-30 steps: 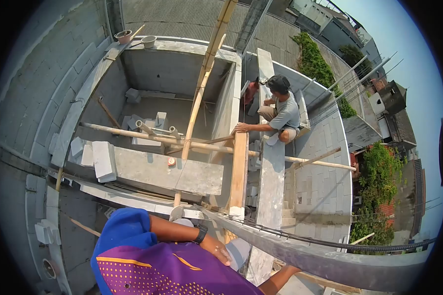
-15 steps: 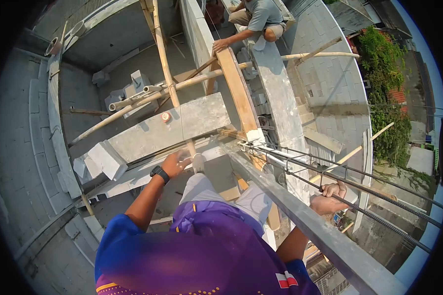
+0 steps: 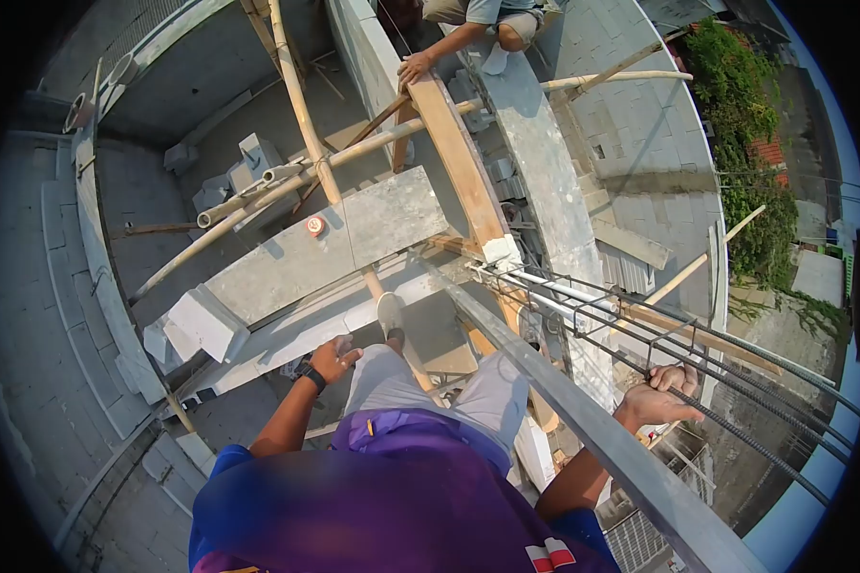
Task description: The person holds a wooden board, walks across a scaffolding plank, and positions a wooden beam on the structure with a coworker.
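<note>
My right hand is wrapped round a bar of the long steel rebar cage at the right. Below the cage, a grey metal beam runs diagonally past my right forearm. My left hand, with a dark watch on the wrist, hangs free above my left thigh, its fingers apart and nothing in it. Ahead of that hand lies a wide grey plank with a small red and white round object on it.
Another person crouches at the top, a hand on a wooden board. Bamboo poles cross ahead. White blocks sit at the plank's left end. Open drops lie between the walls, and a long grey plank extends forward.
My left hand has drawn back, lower in view. My right hand has shifted slightly right and down, still on the rebar. The view has tilted down a little.
</note>
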`<state>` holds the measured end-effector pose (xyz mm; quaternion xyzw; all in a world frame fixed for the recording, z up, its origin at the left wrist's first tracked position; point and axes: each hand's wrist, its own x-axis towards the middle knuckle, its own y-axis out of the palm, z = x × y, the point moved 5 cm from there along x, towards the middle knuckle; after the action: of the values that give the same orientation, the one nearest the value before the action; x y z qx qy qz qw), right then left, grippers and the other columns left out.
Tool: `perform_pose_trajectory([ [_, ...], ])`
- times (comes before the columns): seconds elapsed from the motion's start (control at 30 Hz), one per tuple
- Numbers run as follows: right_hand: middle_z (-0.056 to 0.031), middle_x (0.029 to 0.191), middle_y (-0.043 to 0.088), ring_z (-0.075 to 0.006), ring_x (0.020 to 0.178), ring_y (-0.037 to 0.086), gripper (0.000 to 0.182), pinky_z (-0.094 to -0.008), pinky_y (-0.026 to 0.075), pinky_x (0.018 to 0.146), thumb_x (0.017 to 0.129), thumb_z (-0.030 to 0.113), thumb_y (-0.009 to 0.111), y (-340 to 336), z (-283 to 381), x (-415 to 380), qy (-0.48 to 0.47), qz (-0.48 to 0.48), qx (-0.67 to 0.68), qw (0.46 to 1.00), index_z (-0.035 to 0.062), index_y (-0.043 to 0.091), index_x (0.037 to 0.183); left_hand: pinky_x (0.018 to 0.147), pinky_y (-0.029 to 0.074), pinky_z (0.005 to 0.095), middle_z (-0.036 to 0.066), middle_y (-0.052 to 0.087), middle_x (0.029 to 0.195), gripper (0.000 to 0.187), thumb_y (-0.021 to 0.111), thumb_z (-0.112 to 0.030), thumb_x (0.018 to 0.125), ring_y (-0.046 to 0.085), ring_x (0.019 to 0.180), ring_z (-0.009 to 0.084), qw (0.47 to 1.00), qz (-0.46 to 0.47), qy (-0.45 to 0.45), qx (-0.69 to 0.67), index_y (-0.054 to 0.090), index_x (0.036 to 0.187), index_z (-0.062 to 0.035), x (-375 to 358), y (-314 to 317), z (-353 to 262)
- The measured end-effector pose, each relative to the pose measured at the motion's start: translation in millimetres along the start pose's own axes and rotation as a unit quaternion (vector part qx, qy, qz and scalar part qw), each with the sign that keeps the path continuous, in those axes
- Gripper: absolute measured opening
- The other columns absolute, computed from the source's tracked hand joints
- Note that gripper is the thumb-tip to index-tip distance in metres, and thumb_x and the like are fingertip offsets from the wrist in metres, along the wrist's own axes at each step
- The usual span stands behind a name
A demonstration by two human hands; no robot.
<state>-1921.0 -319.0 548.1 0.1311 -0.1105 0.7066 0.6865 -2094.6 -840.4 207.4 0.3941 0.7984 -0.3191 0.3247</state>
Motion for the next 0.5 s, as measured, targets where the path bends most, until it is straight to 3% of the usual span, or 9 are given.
perform_pose_trajectory([
  [0.13, 0.0, 0.051, 0.035, -0.0112, 0.045, 0.033, 0.096, -0.0234, 0.035, 0.047, 0.09, 0.083, 0.016, 3.2, -2.5, 4.8, 0.009, -0.005, 0.001, 1.0, -0.0049, 0.053, 0.101, 0.097, 0.051, 0.0392, 0.027, 0.065, 0.122, 0.069, 0.068, -0.046, 0.088, 0.064, 0.114, 0.0352, 1.0, -0.011, 0.003, 0.009, 0.053, 0.133, 0.0042, 0.0, -20.5, -0.5],
  [0.5, 0.0003, 0.049, 0.034, -0.0115, 0.043, 0.031, 0.096, -0.0238, 0.034, 0.043, 0.091, 0.081, 0.012, -5.8, -7.8, 8.0, -0.003, -0.087, -0.04, 0.995, -0.0043, 0.056, 0.097, 0.093, 0.052, 0.0393, 0.025, 0.066, 0.12, 0.067, 0.068, -0.044, 0.088, 0.066, 0.109, 0.0328, 0.998, -0.057, -0.027, -0.009, 0.055, 0.132, 0.0055, 10.5, -61.1, 47.1],
])
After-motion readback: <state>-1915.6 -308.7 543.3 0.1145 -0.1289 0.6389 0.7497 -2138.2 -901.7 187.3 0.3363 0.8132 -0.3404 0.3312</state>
